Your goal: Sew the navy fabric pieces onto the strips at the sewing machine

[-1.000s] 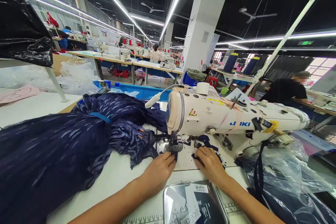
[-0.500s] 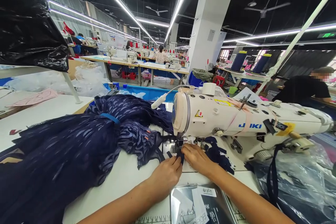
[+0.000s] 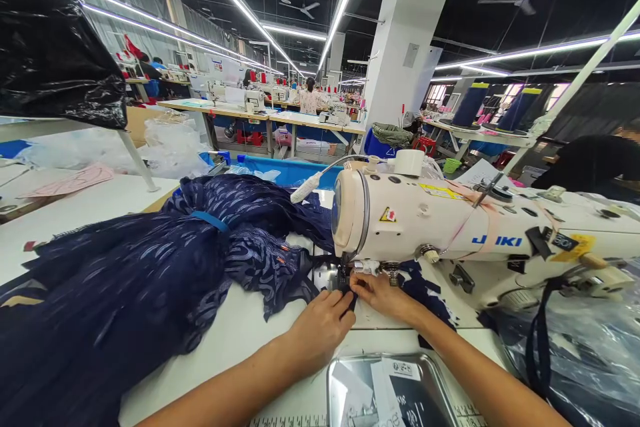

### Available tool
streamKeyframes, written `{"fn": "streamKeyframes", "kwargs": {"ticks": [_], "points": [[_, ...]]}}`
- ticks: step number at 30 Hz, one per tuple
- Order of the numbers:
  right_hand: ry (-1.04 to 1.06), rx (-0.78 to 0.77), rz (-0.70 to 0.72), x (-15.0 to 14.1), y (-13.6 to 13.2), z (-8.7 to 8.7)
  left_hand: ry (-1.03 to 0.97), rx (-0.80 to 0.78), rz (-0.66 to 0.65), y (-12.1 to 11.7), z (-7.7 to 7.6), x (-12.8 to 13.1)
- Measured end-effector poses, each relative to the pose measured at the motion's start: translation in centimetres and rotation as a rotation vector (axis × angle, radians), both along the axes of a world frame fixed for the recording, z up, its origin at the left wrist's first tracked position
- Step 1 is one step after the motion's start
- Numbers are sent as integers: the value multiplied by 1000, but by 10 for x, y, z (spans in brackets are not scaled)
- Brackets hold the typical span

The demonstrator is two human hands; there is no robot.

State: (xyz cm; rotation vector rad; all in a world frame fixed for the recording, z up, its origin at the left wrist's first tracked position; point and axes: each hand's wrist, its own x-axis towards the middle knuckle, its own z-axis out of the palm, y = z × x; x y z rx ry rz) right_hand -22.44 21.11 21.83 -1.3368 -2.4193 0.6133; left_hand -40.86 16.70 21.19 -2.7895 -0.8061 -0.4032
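Observation:
A white sewing machine (image 3: pixel 400 213) lies across the table, its needle area just beyond my fingers. My left hand (image 3: pixel 327 320) is closed at the front of the presser foot, fingertips pressed on a small dark navy piece of fabric (image 3: pixel 352 299). Pinching the same fabric from the other side is my right hand (image 3: pixel 377 293), close to the needle. Most of that piece is hidden by my fingers. Left of the machine lies a heap of navy patterned garments (image 3: pixel 150 273), gathered by a blue band (image 3: pixel 210 220).
Navy scraps (image 3: pixel 425 290) lie under the machine arm. A metal tray (image 3: pixel 333 380) with labels sits at the table's front. Clear plastic bags (image 3: pixel 590 340) are at right, and a black plastic bag (image 3: pixel 55 47) hangs at upper left. Another person (image 3: pixel 590 163) is at far right.
My left hand's fingers have shifted slightly forward and flattened over the fabric by the presser foot. My right hand stays beside the needle. The camera view has turned a little.

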Motion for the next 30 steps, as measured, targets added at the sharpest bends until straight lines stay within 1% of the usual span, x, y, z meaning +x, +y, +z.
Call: {"fn": "streamKeyframes", "kwargs": {"ticks": [4,7,9,13,16,20,24,30], "points": [[-41,106,2,0,-1,-4,-21,-44,29,1,-1,0],[-89,206,29,1,-2,-9,-21,-60,50,1,-2,2],[-105,306,79,4,-5,-12,-31,-48,63,0,-3,3],[-163,575,247,10,-15,-13,-56,12,61,-3,-6,4],[-228,704,284,12,-19,-13,-70,51,69,-2,-8,5],[-278,735,252,13,-18,-14,-93,63,105,0,-7,5],[-323,736,259,14,-14,-13,-45,26,126,0,-2,8],[-306,739,263,17,-9,-13,-17,30,150,3,-2,14]]}}
